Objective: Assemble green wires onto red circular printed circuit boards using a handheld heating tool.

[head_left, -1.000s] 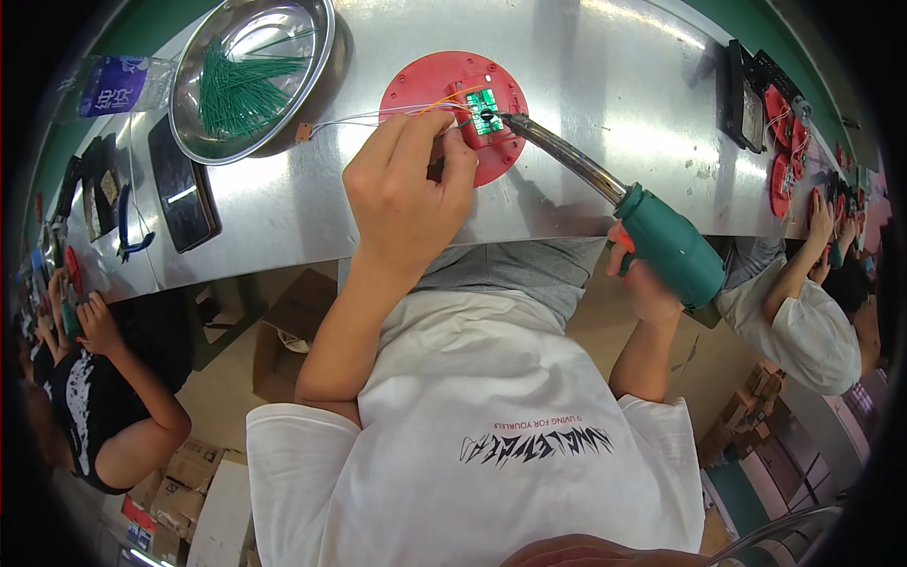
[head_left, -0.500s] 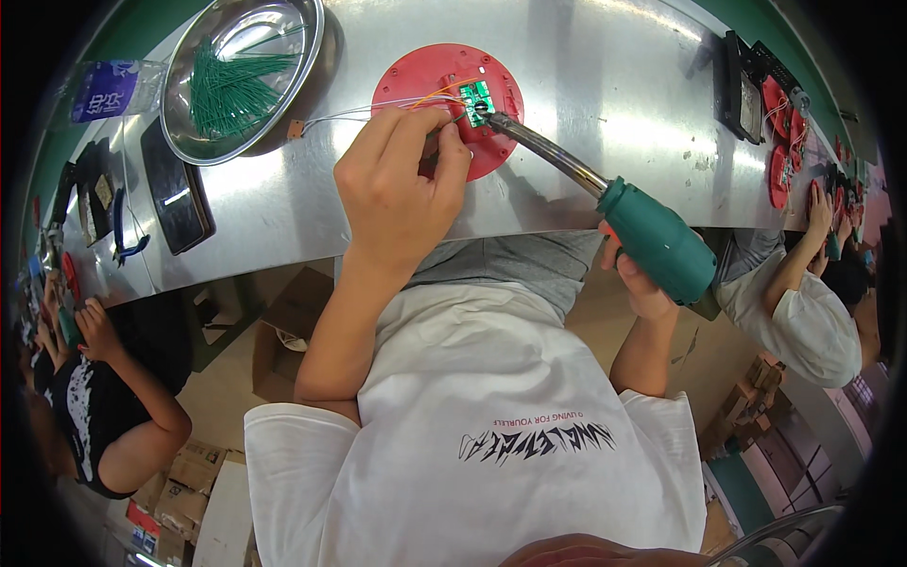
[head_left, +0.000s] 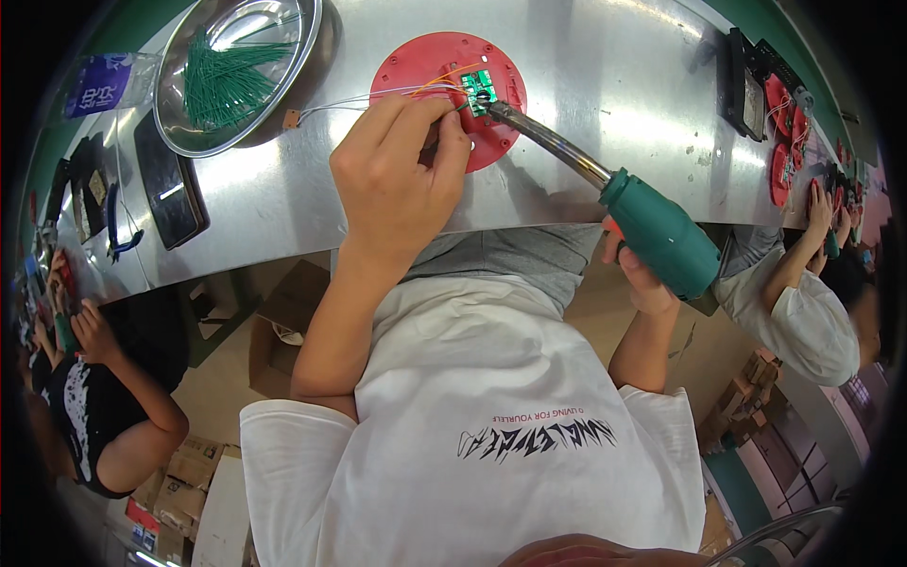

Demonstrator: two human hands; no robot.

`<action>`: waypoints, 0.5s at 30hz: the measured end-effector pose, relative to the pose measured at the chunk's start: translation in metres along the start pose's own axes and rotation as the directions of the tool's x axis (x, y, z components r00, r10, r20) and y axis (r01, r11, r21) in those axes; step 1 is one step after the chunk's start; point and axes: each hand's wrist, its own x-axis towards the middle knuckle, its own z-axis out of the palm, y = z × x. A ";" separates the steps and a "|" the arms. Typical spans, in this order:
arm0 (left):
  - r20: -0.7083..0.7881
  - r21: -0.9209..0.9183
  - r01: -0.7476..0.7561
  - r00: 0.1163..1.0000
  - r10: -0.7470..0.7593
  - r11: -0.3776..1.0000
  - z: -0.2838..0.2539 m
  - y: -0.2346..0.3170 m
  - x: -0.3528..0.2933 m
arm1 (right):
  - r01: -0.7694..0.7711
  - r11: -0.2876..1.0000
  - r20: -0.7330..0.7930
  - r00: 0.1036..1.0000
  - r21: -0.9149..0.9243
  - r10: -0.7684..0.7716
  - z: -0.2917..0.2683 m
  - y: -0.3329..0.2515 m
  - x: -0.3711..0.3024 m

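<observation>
My right hand [head_left: 647, 281] is wrapped round the green handle of a soldering iron [head_left: 661, 231]. The iron's metal shaft slants up to the left, and its tip meets a small green circuit board [head_left: 478, 87]. That board lies on a round red plastic cover [head_left: 406, 66] on the bench. My left hand [head_left: 402, 165] pinches a thin green wire [head_left: 461, 107] at the board's left edge; most of the wire is hidden by the fingers. Orange and white wires [head_left: 368, 97] run left from the board, past a small copper-coloured piece [head_left: 291, 119].
A steel bowl [head_left: 307, 90] of green wires stands at the left of the metal bench [head_left: 605, 57]. Near it lie a black phone-like slab [head_left: 170, 184], blue-handled pliers [head_left: 118, 222] and a plastic bag [head_left: 109, 85]. A black stand [head_left: 744, 85] and red covers [head_left: 780, 170] are at right; co-workers sit both sides.
The whole view has shifted slightly, with the bench things a little higher. A bit of green wire now shows more plainly between my left fingertips and the board. Both grips stay the same.
</observation>
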 end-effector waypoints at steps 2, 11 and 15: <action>-0.003 0.000 -0.008 1.000 0.008 1.000 0.000 -0.001 0.000 | -0.021 1.000 -0.011 1.000 0.022 0.021 0.001 -0.002 0.001; 0.004 0.011 -0.015 1.000 0.015 1.000 0.001 -0.002 0.000 | -0.003 0.998 -0.001 1.000 0.057 0.003 0.004 -0.003 0.004; 0.008 0.006 -0.009 1.000 0.009 1.000 0.001 -0.002 0.001 | 0.006 0.997 0.104 0.994 0.077 -0.014 -0.003 0.011 -0.003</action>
